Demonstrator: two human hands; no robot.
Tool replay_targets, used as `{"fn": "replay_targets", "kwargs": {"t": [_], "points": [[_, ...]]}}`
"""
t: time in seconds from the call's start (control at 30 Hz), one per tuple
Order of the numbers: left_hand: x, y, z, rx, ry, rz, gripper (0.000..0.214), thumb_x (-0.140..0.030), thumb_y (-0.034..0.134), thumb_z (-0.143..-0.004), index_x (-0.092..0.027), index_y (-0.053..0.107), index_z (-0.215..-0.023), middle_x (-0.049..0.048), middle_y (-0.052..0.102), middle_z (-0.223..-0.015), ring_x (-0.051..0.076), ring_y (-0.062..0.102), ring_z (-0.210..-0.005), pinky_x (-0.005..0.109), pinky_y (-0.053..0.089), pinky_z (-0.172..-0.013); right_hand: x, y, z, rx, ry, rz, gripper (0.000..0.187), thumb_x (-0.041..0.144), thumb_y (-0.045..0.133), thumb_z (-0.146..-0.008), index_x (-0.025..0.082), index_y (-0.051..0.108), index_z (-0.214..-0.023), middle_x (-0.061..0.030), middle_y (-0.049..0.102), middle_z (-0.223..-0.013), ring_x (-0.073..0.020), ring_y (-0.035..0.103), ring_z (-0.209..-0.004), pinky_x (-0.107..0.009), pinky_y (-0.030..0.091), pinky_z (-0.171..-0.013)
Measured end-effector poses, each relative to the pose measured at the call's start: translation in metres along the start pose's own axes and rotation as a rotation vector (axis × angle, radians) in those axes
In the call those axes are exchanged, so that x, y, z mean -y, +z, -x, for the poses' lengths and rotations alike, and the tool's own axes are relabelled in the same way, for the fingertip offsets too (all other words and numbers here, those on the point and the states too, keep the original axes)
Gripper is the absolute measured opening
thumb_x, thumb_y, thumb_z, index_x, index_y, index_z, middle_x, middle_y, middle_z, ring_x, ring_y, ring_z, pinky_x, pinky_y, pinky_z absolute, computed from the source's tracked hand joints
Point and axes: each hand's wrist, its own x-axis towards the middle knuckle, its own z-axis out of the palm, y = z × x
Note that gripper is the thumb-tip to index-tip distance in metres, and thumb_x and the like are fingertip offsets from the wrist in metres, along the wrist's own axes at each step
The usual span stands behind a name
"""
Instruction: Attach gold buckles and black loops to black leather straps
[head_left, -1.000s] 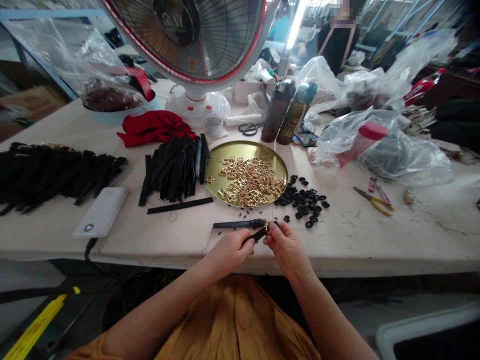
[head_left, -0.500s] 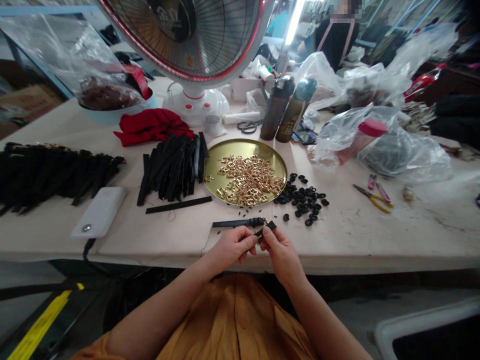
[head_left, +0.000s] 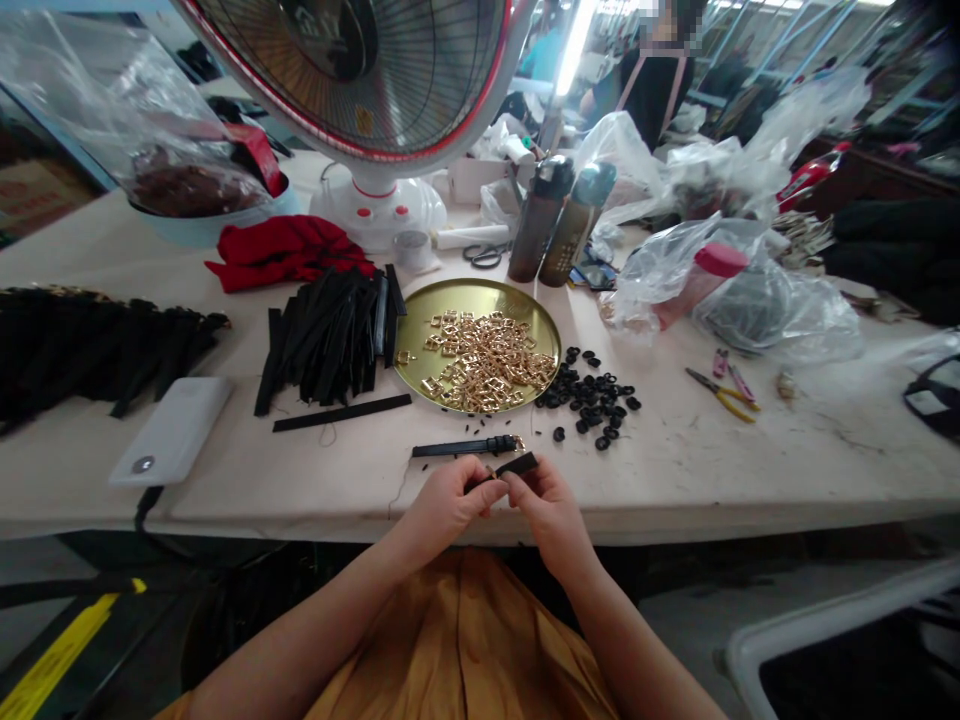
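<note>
Left hand (head_left: pixel 444 508) and right hand (head_left: pixel 556 512), in the head view, jointly grasp one black strap (head_left: pixel 519 464) near the front edge of the table (head_left: pixel 675 480). Just beyond them lies a buckled strap (head_left: pixel 457 448). Farther back, a round tray (head_left: pixel 480 291) bears gold-coloured buckles (head_left: pixel 491 370). Small black rings (head_left: pixel 600 400) lie at the tray's right; a strap pile (head_left: pixel 322 340) lies at its left.

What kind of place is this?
Probably a workshop or small factory. There's a big pile of black strips, a round tray of small gold-coloured buckles, and pliers on the table.
</note>
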Motion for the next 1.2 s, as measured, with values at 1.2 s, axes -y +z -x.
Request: {"fn": "replay_targets", "kwargs": {"t": [1.2], "points": [[-0.018,0.006,-0.009,-0.078,0.128,-0.162,0.031,-0.038,0.034,-0.085,-0.017,0.054,-0.075,-0.0055,0.045,-0.05,0.009,0.043,-0.047,0.02,0.03,-0.048,0.007,-0.013,-0.025,0.024,0.341,-0.582,0.024,0.032,0.073,-0.06,0.018,0.057,-0.07,0.004,0.061,-0.061,-0.0043,0.051,-0.049,-0.016,0.044,-0.05]]}}
